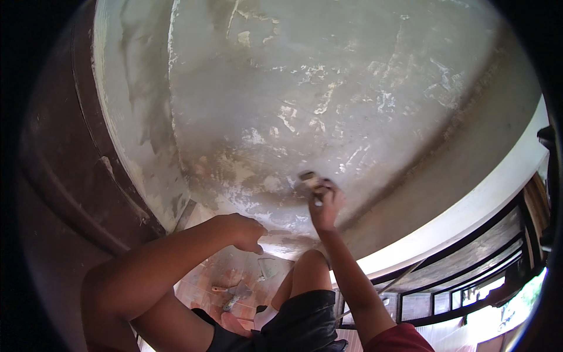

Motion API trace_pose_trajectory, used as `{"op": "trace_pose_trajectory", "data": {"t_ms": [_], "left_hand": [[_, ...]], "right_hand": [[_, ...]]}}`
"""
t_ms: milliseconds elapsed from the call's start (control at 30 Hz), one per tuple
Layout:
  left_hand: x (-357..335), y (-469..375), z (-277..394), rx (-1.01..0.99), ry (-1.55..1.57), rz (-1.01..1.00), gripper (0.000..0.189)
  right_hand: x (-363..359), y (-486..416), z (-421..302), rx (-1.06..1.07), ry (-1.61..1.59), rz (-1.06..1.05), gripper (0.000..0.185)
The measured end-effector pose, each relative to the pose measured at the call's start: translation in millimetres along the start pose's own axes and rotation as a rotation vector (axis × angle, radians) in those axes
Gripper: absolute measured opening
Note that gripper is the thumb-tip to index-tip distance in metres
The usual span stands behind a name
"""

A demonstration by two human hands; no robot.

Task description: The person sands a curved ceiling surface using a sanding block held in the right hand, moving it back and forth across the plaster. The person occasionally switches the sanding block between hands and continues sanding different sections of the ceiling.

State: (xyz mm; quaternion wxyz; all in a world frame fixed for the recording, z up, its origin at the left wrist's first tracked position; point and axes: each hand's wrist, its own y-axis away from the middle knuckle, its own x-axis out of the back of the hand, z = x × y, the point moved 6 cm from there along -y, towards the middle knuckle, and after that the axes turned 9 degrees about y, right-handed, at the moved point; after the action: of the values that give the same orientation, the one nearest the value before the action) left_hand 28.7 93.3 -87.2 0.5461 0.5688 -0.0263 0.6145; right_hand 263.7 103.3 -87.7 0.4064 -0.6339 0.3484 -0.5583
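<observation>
My right hand (327,207) grips a small block-like tool (310,179) with a dark end and a paler middle; motion blur hides its exact kind. It is at the lower part of a grey plastered wall (281,97) with rough white patches. My left hand (247,233) is held near the foot of the wall, lower left of the right hand. Its thumb is apart from the bent fingers and nothing shows in it. Whether it touches the wall, I cannot tell.
On the dusty red tile floor (198,288) lie a wooden-handled scraper (222,289) and another small tool (229,304). Dark brown boarding (57,145) borders the wall at left. A white edge (466,211) and a dark-framed window (462,286) stand at right.
</observation>
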Motion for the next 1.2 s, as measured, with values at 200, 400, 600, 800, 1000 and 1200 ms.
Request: {"op": "trace_pose_trajectory", "data": {"t_ms": [200,400,600,800,1000,1200], "left_hand": [[2,3,-1,0.005,-0.006,-0.008,0.070],[2,6,0,-0.005,-0.001,-0.006,0.070],[2,5,2,0.009,0.006,-0.003,0.069],[14,8,4,-0.073,0.031,0.118,0.073],[52,40,26,-0.358,0.160,0.587,0.107],[69,75,60,-0.608,0.177,0.770,0.104]], "right_hand": [[30,-22,20,-0.153,-0.149,0.130,0.035],[52,-31,32,-0.021,-0.004,0.172,0.039],[57,-16,50,-0.368,-0.023,0.355,0.040],[26,11,-4,-0.492,-0.457,-0.089,0.050],[35,31,-62,-1.131,-1.409,-0.127,0.054],[60,14,-116,-1.219,-1.851,-0.145,0.054]]}}
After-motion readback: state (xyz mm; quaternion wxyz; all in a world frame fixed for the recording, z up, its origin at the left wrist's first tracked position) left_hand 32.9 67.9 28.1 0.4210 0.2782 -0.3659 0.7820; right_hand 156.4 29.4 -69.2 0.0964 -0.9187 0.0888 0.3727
